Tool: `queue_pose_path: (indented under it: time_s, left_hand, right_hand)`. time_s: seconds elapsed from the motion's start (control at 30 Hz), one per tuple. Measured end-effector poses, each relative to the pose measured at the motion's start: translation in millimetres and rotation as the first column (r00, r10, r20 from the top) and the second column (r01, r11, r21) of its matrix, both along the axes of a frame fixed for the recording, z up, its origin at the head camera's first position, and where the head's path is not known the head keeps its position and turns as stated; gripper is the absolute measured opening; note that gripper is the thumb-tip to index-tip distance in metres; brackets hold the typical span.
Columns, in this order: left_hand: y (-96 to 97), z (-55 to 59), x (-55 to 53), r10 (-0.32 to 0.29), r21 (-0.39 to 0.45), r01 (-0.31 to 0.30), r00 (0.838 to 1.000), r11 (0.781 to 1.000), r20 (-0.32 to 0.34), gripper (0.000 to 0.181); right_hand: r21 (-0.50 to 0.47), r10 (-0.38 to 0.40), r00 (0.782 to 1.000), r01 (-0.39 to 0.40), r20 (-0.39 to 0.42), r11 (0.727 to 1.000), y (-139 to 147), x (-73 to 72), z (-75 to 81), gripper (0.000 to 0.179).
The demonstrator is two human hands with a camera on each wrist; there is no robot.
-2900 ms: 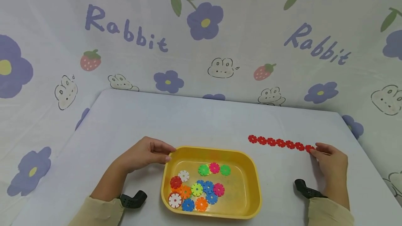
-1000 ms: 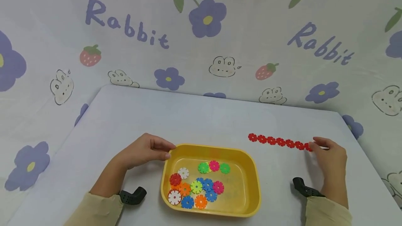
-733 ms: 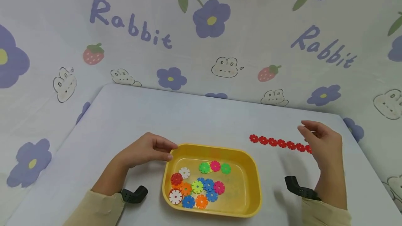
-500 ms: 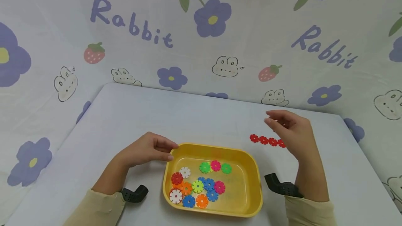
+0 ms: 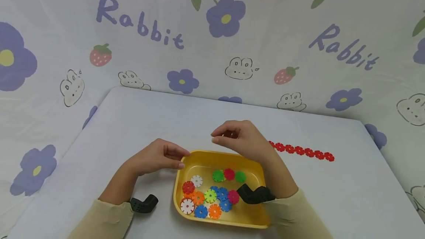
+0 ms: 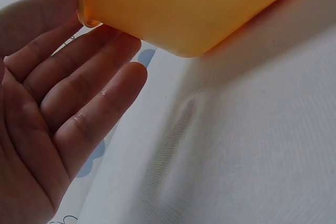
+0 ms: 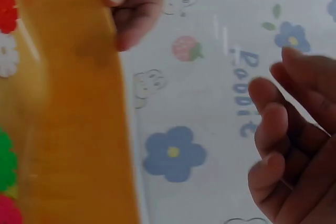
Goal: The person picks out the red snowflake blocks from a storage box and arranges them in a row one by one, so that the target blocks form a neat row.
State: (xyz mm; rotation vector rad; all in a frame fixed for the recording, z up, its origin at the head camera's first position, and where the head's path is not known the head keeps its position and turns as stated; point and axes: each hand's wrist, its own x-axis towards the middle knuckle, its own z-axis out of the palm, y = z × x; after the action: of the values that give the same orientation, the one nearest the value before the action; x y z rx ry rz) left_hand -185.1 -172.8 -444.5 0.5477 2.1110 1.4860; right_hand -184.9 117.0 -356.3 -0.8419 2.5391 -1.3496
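Observation:
My left hand (image 5: pixel 154 160) grips the upper left corner of a yellow plastic tray (image 5: pixel 174 191), thumb and fingers at its rim. In the left wrist view, the other fingers (image 6: pixel 89 103) spread loosely beside the tray's outer wall. My right hand (image 5: pixel 244 139) hovers over the tray's far edge, fingers loosely bent with nothing between them. Inside the tray lie notched plastic discs in several colours, among them an orange disc (image 5: pixel 214 211), a white disc (image 5: pixel 187 206) and a green disc (image 5: pixel 240 176). The right forearm hides the tray's right side.
A straight chain of red notched discs (image 5: pixel 309 152) lies on the white table (image 5: pixel 159 117), right of the tray; its left end is partly behind my right arm. Black wrist devices (image 5: pixel 144 204) sit at both cuffs. Behind the table hangs a rabbit-print cloth (image 5: pixel 206 58).
My right hand has let go of the red chain's right end, lifted and swung left over the tray. My left hand has stayed at the tray's corner.

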Motion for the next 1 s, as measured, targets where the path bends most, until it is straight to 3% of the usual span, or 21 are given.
queue_pose_path:
  time_s: [0.07, 0.13, 0.3, 0.47, 0.6, 0.67, 0.77, 1.0]
  left_hand:
    - [0.4, 0.5, -0.5, -0.005, 0.004, 0.005, 1.0, 1.0, 0.002, 0.033]
    - [0.6, 1.0, -1.0, -0.01, 0.01, 0.01, 1.0, 1.0, -0.002, 0.034]
    - [0.0, 1.9, -1.5, -0.019, 0.026, 0.02, 1.0, 0.999, -0.011, 0.037]
    - [-1.3, 1.8, -0.9, -0.011, 0.02, 0.011, 1.0, 1.0, -0.009, 0.037]
    - [-2.4, 0.4, -0.5, -0.004, 0.02, 0.004, 1.0, 1.0, -0.005, 0.036]
    - [-2.4, 0.2, -0.1, -0.006, 0.026, 0.006, 1.0, 1.0, -0.002, 0.036]
    - [-1.9, 0.4, 0.5, -0.006, 0.03, 0.006, 1.0, 1.0, 0.005, 0.036]
    - [-0.4, 0.0, 1.1, -0.016, 0.02, 0.015, 1.0, 1.0, 0.007, 0.036]
  right_hand:
    - [0.023, 0.073, 0.994, -0.075, 0.08, 0.997, -7.2, -3.0, -8.4, 0.013]
    - [0.049, 0.153, 0.974, -0.164, 0.169, 0.985, -13.4, -5.7, -17.3, 0.016]
    - [0.12, 0.313, 0.882, -0.374, 0.352, 0.92, -28.0, -8.8, -36.2, 0.025]
    - [0.126, 0.362, 0.802, -0.469, 0.475, 0.874, -40.4, -7.4, -51.0, 0.029]
    - [0.129, 0.38, 0.766, -0.509, 0.518, 0.851, -46.6, -7.1, -62.4, 0.03]
    - [0.15, 0.389, 0.761, -0.529, 0.519, 0.836, -48.9, -6.7, -66.7, 0.031]
    - [0.204, 0.381, 0.772, -0.538, 0.508, 0.818, -52.8, -4.9, -70.4, 0.032]
    - [0.357, 0.35, 0.837, -0.508, 0.421, 0.784, -61.5, 0.8, -77.2, 0.031]
